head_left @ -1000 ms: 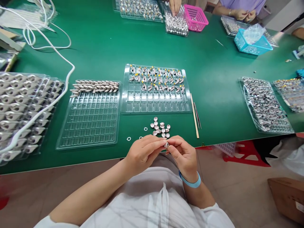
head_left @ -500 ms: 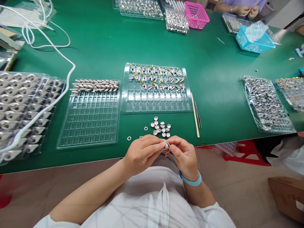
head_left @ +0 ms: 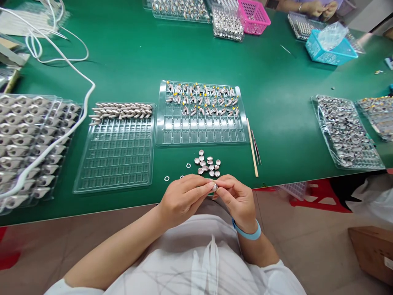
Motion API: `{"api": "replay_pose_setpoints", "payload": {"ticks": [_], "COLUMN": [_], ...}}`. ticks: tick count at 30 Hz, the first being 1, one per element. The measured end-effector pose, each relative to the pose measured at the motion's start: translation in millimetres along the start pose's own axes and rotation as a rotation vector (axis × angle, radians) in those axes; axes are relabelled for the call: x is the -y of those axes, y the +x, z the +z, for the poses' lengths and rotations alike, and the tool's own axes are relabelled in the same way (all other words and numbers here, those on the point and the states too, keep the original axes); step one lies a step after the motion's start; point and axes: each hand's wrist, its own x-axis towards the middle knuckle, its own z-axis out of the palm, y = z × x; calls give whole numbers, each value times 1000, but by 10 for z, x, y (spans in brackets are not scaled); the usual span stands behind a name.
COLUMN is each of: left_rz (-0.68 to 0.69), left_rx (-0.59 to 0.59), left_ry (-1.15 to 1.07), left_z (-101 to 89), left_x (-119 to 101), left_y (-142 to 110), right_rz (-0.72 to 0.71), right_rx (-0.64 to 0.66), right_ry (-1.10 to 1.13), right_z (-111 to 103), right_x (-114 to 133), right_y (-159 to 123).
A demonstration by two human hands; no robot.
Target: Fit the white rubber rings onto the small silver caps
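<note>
Between the fingertips of both hands is a small shiny metal part (head_left: 215, 187), mostly covered by the fingers. My left hand (head_left: 184, 200) pinches it from the left, and my right hand (head_left: 238, 200), with a blue band at the wrist, pinches it from the right. Just beyond the fingers lies a loose group of small round metal caps (head_left: 203, 163). Left of these are a few thin white rings, one ring (head_left: 166, 178) near the table edge. Farther back, a clear tray (head_left: 202, 137) carries rows of small metal pieces with yellow bits.
To the right lie a wooden stick (head_left: 252, 147) and tweezers (head_left: 256, 147). A partly filled tray (head_left: 116, 164) and stacked trays (head_left: 29, 147) crossed by a white cable (head_left: 76, 127) are left. Baskets, pink (head_left: 253, 18) and blue (head_left: 330, 51), stand at the back near another person's hands (head_left: 321, 9).
The small metal part has turned slightly between my fingertips. Both hands keep nearly the same place, and the things on the table stay put.
</note>
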Motion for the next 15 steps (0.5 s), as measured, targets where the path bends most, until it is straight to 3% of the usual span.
{"api": "replay_pose_setpoints", "payload": {"ticks": [9, 15], "left_rz": [-15, -5], "left_rx": [42, 51], "left_ry": [21, 52], "left_z": [-28, -11], "left_x": [0, 12], "left_y": [-19, -34], "right_rz": [-74, -199], "right_rx": [51, 54], "right_ry": [-180, -354], "right_z": [-58, -78], "right_x": [33, 39], "right_y": [-13, 2]}}
